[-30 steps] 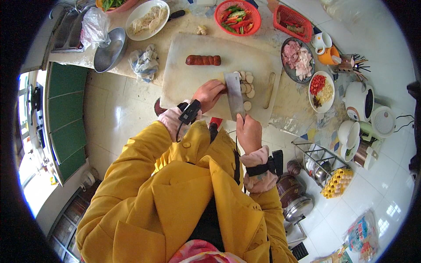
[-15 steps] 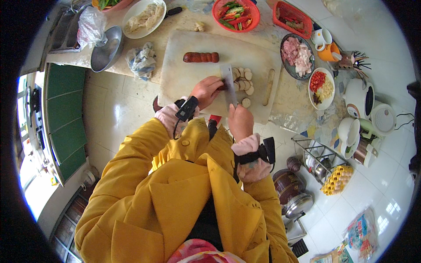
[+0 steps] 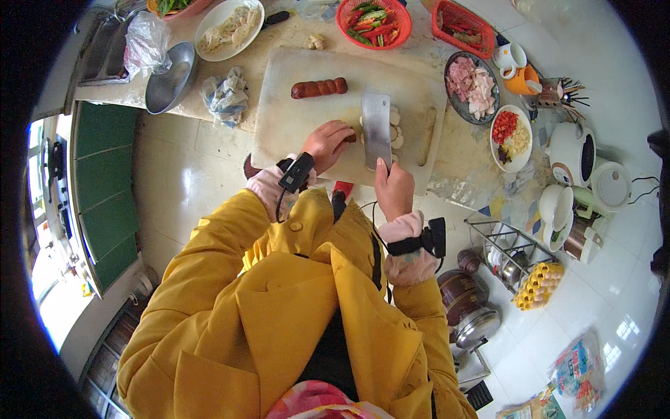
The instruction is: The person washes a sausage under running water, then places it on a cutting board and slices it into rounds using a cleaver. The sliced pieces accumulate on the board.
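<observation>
With our left hand [image 3: 328, 143] pinching the sausage piece [image 3: 351, 137] on the cutting board [image 3: 293, 126] and our right hand [image 3: 393, 187] clenched around the cleaver [image 3: 376, 130] just beside it, we judge a slipping blade could nick those close fingertips.

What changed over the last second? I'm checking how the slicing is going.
The cleaver in the right hand dropped to the sausage piece, then rose again. The left hand stayed on the piece. The whole sausage and cutting board kept their places.
</observation>
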Demonstrator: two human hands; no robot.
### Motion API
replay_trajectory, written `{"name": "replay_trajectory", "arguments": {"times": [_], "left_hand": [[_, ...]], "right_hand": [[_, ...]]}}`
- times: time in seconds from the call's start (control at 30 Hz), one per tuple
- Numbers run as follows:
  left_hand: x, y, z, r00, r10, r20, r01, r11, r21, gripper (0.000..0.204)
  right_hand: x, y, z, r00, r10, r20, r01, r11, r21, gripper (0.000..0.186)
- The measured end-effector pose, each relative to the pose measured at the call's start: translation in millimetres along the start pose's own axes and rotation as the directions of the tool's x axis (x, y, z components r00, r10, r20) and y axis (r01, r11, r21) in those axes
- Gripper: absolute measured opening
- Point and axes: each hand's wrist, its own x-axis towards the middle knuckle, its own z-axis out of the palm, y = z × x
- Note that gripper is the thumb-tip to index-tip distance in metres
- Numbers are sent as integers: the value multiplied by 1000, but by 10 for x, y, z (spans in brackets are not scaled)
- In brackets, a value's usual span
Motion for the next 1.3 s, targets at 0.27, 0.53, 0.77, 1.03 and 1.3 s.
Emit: {"name": "replay_trajectory", "arguments": {"times": [0.27,0.53,0.77,1.03,1.3], "left_hand": [[42,12,9,1000,-1,-24,0,1000,-13,32],[22,-60,32,999,-20,25,21,999,-38,33],[-3,-100,69,1000,9,-3,-9,1000,-11,33],[-47,-59,34,1000,-15,27,15,1000,-16,35],[-39,-46,-37,999,-23,46,25,999,-31,35]], "right_hand": [[-179,-174,-281,989,0,148,14,995,-94,42],[-194,-235,-238,983,42,180,-18,991,-135,38],[-31,-275,66,985,52,163,-23,985,-173,36],[209,-168,409,995,78,-67,-83,994,-67,44],[-18,-23,-49,996,-85,22,85,996,-2,44]]}}
